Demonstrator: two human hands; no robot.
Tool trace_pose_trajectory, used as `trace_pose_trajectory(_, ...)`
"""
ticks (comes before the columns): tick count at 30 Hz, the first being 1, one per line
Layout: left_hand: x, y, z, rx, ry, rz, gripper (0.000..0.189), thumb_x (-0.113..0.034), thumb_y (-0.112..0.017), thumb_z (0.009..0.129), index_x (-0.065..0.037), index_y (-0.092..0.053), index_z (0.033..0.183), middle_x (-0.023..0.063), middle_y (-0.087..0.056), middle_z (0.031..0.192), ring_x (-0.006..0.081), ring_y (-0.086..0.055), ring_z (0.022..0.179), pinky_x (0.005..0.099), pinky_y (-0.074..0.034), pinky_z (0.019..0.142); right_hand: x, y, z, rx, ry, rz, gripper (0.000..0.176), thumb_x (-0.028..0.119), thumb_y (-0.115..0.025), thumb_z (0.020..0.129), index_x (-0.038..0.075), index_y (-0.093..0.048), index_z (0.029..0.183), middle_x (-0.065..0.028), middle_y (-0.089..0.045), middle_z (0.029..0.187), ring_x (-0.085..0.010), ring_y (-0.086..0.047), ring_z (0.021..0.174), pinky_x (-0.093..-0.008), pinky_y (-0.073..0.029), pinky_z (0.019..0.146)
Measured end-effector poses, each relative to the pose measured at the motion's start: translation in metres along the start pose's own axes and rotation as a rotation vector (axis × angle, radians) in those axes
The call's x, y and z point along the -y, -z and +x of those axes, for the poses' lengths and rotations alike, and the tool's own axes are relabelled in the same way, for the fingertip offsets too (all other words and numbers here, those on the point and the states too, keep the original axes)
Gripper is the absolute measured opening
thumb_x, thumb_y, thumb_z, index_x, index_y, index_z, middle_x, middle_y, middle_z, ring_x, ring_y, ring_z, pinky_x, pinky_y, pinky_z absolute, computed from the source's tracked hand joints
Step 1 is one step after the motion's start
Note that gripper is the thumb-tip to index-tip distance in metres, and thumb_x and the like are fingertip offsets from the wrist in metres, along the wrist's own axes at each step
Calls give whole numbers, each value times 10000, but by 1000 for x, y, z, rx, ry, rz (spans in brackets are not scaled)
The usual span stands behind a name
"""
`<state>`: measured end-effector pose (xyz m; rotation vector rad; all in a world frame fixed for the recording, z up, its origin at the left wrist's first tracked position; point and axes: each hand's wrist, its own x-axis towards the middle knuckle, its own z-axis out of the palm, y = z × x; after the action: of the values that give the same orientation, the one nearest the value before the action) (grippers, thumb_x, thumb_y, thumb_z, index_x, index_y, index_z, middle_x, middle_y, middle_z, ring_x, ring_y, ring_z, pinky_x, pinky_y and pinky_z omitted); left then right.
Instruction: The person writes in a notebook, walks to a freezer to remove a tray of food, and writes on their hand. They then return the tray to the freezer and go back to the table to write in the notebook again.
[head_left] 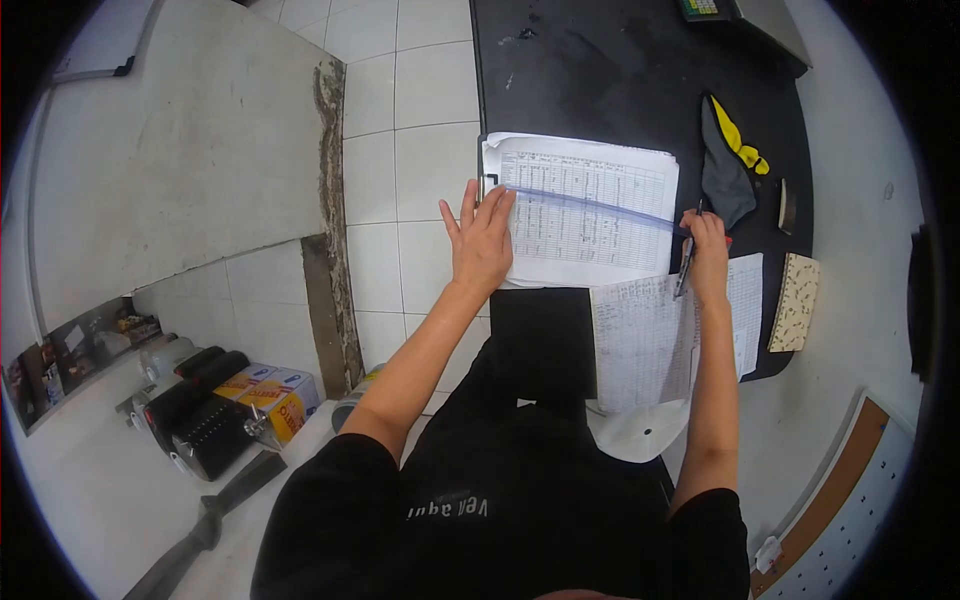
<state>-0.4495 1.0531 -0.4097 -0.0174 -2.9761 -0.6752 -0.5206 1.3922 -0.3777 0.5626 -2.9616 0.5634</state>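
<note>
A stack of printed table sheets (590,255) lies on the black desk, held on a clipboard of which only the edge and clip corner show. Across the sheets, slightly slanted, runs a translucent bluish ruler (590,205). My left hand (482,245) rests at its left end, fingers spread and the fingertips on the ruler and the paper's edge. At the other end, my right hand (708,250) has its fingers closed round a pen (685,270), whose tip points down and towards me. Under my right wrist lie handwritten sheets (640,345).
On the desk's right side are a grey and yellow cloth item (728,170), a small dark oblong object (787,206) and a patterned notebook (795,300). A device with green keys (702,8) stands at the far end. A white disc (640,432) is near my lap. Yellow boxes (275,400) sit at left.
</note>
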Motion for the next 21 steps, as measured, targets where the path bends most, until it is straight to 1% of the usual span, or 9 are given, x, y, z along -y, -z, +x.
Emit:
trace_pose_trajectory(1, 3, 0, 1, 10, -21, 46, 428, -111, -492, 874, -109, -485, 1301, 34, -443, 1352, 338, -226, 1369, 661, -45, 1057, 1, 2, 1, 29, 4, -12, 257, -68, -512, 726, 38, -547, 957, -102, -577, 1037, -307, -505, 1070, -390, -405, 902)
trace_pose_trajectory(2, 5, 0, 0, 19, -16, 46, 428, -111, -492, 874, -109, -485, 1301, 34, -443, 1352, 338, -226, 1369, 661, -45, 1057, -2, 0, 1, 37, 1, -9, 257, -68, -512, 726, 38, -547, 957, -102, -577, 1037, -307, -505, 1070, -390, -405, 902)
trace_pose_trajectory(5, 5, 5, 1, 48, -47, 65, 446, -115, -505, 868, -114, -483, 1313, 26, -434, 1356, 332, -211, 1374, 678, -41, 1045, -9, -4, -1, 135, 54, -31, 261, -59, -529, 717, 67, -548, 945, -78, -575, 1083, -286, -507, 1096, -374, -405, 862)
trace_pose_trajectory(8, 6, 7, -5, 84, -70, 74, 448, -139, -501, 876, -113, -479, 1323, 28, -425, 1361, 339, -211, 1372, 698, -28, 1029, -14, -8, -5, 162, 104, -113, 233, -45, -521, 732, 70, -553, 931, -75, -581, 1068, -279, -512, 1088, -365, -406, 840)
trace_pose_trajectory(12, 4, 8, -11, 115, -72, 99, 427, -178, -489, 891, -99, -485, 1311, 40, -416, 1360, 347, -206, 1372, 703, 5, 1020, -17, -8, -10, 157, 94, -60, 188, -16, -507, 755, 73, -559, 912, -74, -593, 1044, -275, -521, 1079, -366, -407, 849)
trace_pose_trajectory(14, 2, 9, -14, 127, -67, 87, 422, -189, -486, 896, -94, -488, 1307, 44, -415, 1358, 349, -205, 1372, 704, 14, 1017, -13, -6, -12, 133, 117, -53, 139, 35, -503, 775, 71, -560, 896, -74, -605, 1025, -272, -528, 1071, -364, -409, 856)
trace_pose_trajectory(17, 0, 10, -18, 139, -77, 128, 418, -202, -490, 898, -89, -492, 1301, 49, -416, 1348, 351, -203, 1372, 708, 23, 1011, -20, -10, -16, 133, 113, -55, 136, 74, -507, 781, 70, -562, 905, -72, -609, 1029, -271, -529, 1074, -361, -411, 862)
trace_pose_trajectory(19, -1, 10, -20, 127, -94, 108, 415, -212, -508, 890, -68, -507, 1279, 54, -435, 1325, 337, -207, 1374, 736, 14, 990, -20, -11, -16, 133, 118, -63, 143, 74, -507, 781, 71, -565, 912, -72, -608, 1032, -272, -529, 1073, -359, -413, 861)
trace_pose_trajectory(21, -1, 9, -22, 133, -91, 111, 413, -222, -502, 896, -61, -507, 1276, 56, -429, 1326, 339, -204, 1375, 739, 14, 987, -20, -11, -15, 133, 121, -70, 150, 74, -508, 781, 71, -568, 918, -71, -608, 1035, -274, -529, 1073, -358, -414, 860)
